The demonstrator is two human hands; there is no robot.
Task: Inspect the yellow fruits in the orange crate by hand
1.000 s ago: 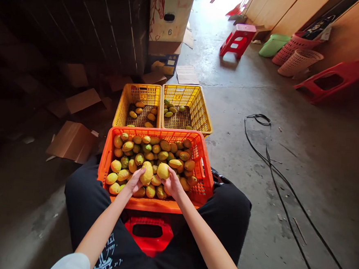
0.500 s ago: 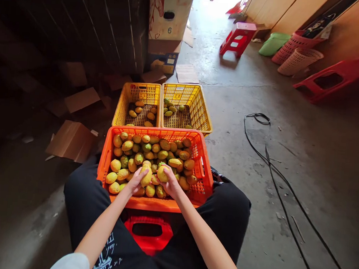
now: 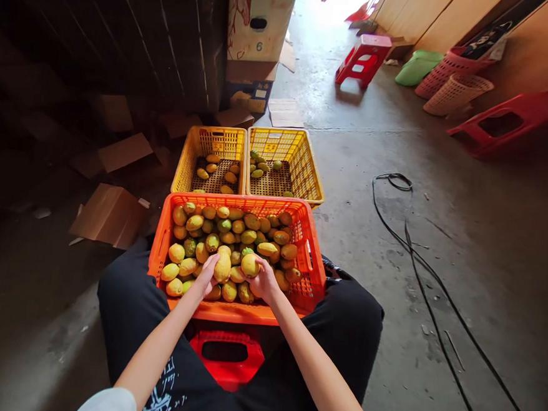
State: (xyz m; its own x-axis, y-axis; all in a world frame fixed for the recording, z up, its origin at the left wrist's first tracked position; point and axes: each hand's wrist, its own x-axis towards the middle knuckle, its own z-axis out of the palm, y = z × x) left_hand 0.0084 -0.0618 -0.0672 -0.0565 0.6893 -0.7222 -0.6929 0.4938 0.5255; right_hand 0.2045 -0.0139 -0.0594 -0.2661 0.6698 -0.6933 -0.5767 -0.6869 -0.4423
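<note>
An orange plastic crate (image 3: 233, 314) full of yellow-green oval fruits (image 3: 194, 223), possibly mangoes or papayas, stands between my knees. Over its near half, my left hand (image 3: 207, 276) is closed on a yellow fruit (image 3: 222, 268). My right hand (image 3: 265, 280) grips a second, rounder-looking yellow fruit (image 3: 250, 265) a short way to the right. Both hands hold the fruits from their outer sides, just above the pile. The fingers underneath are partly hidden.
Two yellow crates, one left (image 3: 183, 161) and one right (image 3: 311, 170), hold several fruits beyond the orange crate. Cardboard boxes (image 3: 111, 216) lie left. A red stool (image 3: 364, 58), baskets (image 3: 457, 93) and a black cable (image 3: 420, 259) are to the right; a red plastic piece (image 3: 229, 371) is below.
Both fruits have turned slightly in my hands. The right-hand fruit now shows more of its face, with the thumb moved to its side. The crates have not moved.
</note>
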